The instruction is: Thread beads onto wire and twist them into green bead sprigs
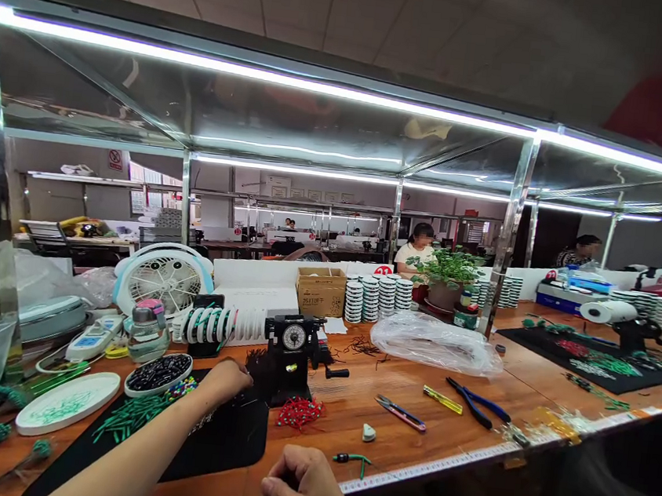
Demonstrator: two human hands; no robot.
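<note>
My left hand [226,383] reaches over the black mat [228,434], just left of a black hand-cranked winder [291,354] with a round dial. Its fingers are bent together near dark strands [260,363]; what they hold, if anything, is hidden. At the bench's front edge, my right hand [306,486] is curled, thumb against fingers, and any small item in it cannot be made out. Beyond it lie a short green cord with a black end [353,459] and a white chip-like piece [369,433]. Red cords with green bits [299,413] sit at the winder's foot.
Left are a dish of black beads [159,376], green tubes [133,416] and a white plate [69,406]. Snips [401,413], a yellow-handled tool [443,399] and blue pliers [479,404] lie right. White spools [222,325] and a fan [165,282] stand behind. A person [416,253] sits opposite.
</note>
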